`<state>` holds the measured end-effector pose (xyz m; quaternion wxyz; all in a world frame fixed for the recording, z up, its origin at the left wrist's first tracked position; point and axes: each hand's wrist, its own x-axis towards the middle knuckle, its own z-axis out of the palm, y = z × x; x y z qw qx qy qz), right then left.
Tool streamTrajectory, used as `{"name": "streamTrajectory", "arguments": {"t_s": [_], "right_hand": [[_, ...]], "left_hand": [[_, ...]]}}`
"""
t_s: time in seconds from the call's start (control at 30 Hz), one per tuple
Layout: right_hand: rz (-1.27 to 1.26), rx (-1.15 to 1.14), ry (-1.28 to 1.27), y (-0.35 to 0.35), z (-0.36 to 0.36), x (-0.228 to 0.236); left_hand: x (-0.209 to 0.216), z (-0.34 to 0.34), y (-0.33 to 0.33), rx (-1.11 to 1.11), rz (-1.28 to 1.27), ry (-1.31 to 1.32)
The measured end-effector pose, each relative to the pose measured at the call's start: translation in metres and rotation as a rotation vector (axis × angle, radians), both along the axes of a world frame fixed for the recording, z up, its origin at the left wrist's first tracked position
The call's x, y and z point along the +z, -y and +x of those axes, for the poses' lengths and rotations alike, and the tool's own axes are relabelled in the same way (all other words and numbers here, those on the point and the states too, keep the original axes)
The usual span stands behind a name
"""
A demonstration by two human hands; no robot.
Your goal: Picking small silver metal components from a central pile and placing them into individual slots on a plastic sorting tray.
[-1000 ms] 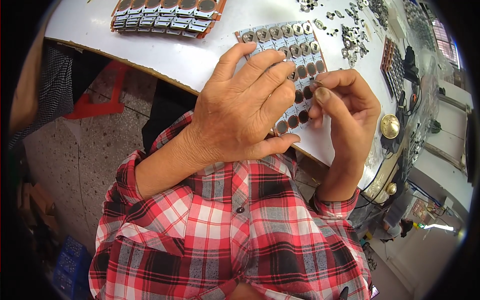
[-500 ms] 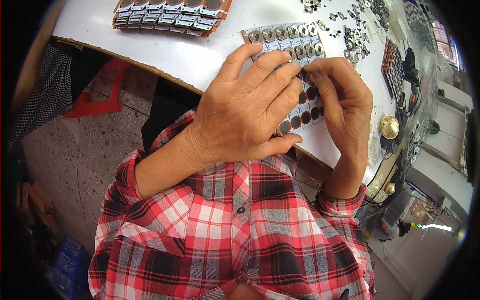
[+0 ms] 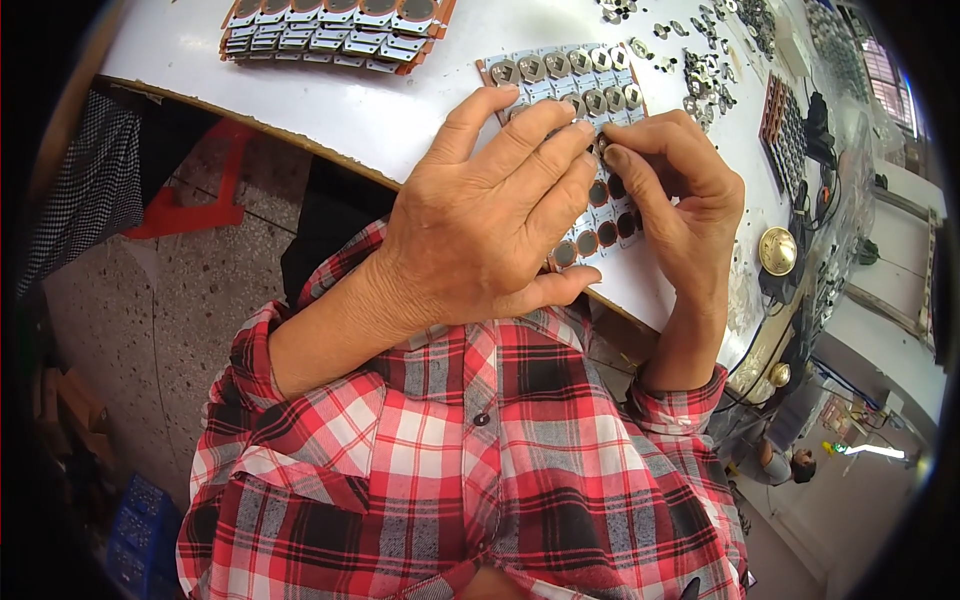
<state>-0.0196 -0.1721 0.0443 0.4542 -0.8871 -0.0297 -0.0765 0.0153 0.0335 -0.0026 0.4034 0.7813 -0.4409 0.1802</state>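
Observation:
A circuit board panel [image 3: 555,92] lies on the white table, partly hidden under my hands. Its far rows carry round silver metal clips [image 3: 530,67] with diamond-shaped openings; its near rows show bare dark round pads [image 3: 587,243]. My left hand [image 3: 500,200] is laid over the panel's left side, fingers stretched toward the middle rows and thumb by the near edge. At the right of those fingertips, my right hand [image 3: 680,180] pinches thumb and forefinger together on a small metal clip [image 3: 601,142], mostly hidden, at the panel's surface.
A stack of similar panels [image 3: 330,35] sits at the far left of the white table [image 3: 300,110]. Loose metal clips [image 3: 705,85] are scattered at the far right. Beyond them stands another filled panel [image 3: 785,130], beside cables and a brass-coloured dome [image 3: 778,251]. A person [image 3: 775,462] shows at lower right.
The view has shifted slightly. My right thumb and forefinger have moved a little at the same spot on the panel; my left hand stays in place. A person has come into view at lower right.

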Motion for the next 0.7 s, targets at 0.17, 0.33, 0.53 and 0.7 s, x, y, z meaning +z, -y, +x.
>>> {"name": "streamTrajectory", "arguments": {"t_s": [0.17, 0.33, 0.53, 0.7], "right_hand": [[0.013, -0.028, -0.054, 0.000, 0.001, 0.007], [0.087, -0.498, 0.186, 0.023, -0.013, 0.010], [-0.063, -0.434, 0.065, 0.040, -0.025, -0.003], [-0.248, -0.412, -0.011, 0.035, -0.032, -0.003]], "left_hand": [[-0.001, 0.001, 0.000, -0.006, 0.000, 0.013], [0.001, 0.001, 0.000, 0.019, 0.031, 0.020], [0.000, 0.001, -0.001, 0.037, 0.067, 0.037], [0.000, 0.001, 0.001, 0.036, 0.067, 0.037]]}}
